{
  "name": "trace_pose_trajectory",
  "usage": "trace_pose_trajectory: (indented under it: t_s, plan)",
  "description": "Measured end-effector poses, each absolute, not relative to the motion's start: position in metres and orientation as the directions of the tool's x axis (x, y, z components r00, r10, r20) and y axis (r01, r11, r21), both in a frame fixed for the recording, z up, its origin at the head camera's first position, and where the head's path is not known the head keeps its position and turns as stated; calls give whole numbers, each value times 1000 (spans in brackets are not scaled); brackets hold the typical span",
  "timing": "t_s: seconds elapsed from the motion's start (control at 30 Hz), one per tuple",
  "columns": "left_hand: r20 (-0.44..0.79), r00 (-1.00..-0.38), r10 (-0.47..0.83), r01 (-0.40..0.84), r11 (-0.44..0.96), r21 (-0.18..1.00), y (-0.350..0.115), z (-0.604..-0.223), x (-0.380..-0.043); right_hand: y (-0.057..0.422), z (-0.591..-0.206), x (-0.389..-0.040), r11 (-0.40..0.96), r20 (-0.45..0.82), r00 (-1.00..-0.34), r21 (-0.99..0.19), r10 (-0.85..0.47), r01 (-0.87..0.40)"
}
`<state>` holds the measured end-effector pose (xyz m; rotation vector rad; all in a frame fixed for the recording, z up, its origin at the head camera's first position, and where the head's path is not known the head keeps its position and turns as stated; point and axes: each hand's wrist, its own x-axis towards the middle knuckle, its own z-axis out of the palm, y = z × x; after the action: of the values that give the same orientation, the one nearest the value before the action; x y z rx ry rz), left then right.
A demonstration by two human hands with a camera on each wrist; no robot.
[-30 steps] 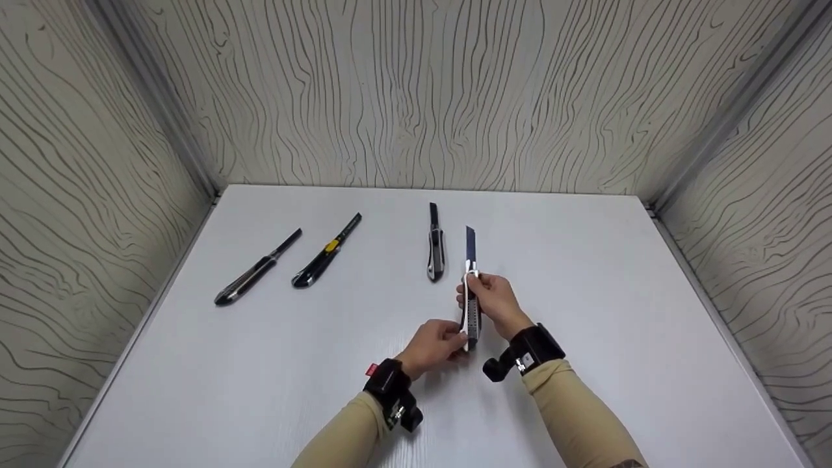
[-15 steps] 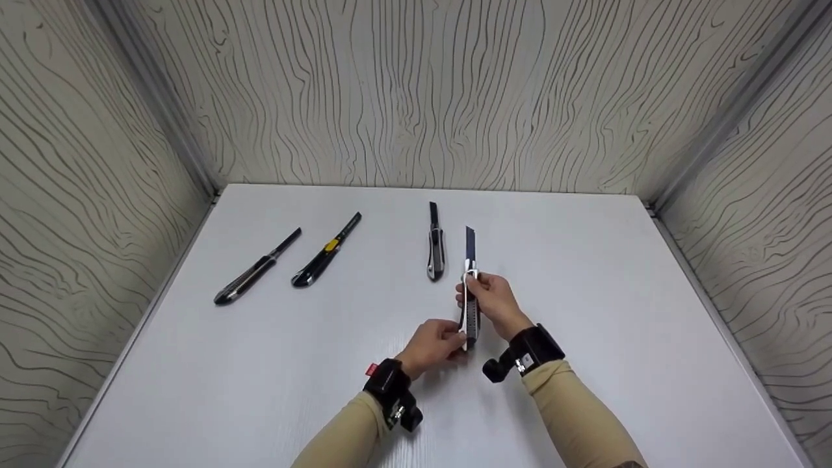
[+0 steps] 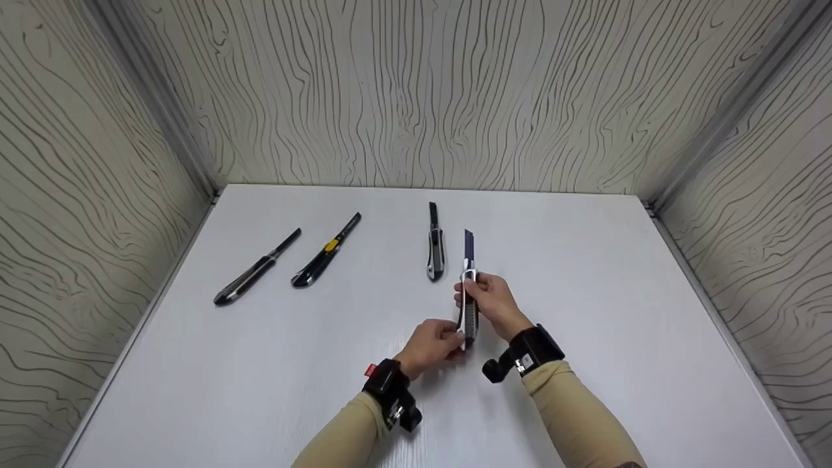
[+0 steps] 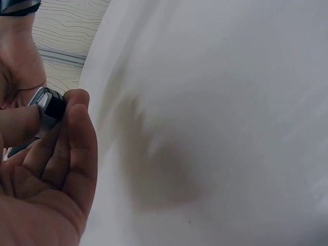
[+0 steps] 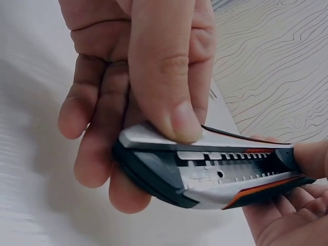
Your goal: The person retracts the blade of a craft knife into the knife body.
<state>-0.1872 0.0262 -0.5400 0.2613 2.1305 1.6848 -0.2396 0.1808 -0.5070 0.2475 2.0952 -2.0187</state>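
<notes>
Near the right of the table's middle, both my hands hold one utility knife [image 3: 470, 320], with silver and black sides, orange trim and a slotted channel. Its long blade [image 3: 468, 246] points away from me. My right hand [image 3: 497, 300] grips the front of the handle, thumb on the black slider [image 5: 283, 158] in the right wrist view. Behind it, my left hand [image 3: 429, 344] pinches the tail end between thumb and fingers; the left wrist view shows the dark butt [image 4: 53, 106] there. Some fingers under the handle are hidden.
A similar silver and black utility knife [image 3: 436, 253] lies just beyond my hands, blade out. Farther left lie a black one with a yellow slider [image 3: 318, 263] and a dark, slim one [image 3: 250, 278]. Patterned walls [image 3: 416, 97] enclose the white table [image 3: 292, 390].
The held knife has shifted very slightly left and its blade tip has come a little towards me. Both hands keep their hold; the knives on the table stay put.
</notes>
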Motion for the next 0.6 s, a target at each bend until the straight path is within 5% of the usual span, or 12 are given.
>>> trace_pose_trajectory:
  t_s: [0.6]
  plan:
    - [-201, -899, 388, -120, 223, 967, 25, -540, -187, 179, -506, -240, 84, -284, -958, -956, -33, 280]
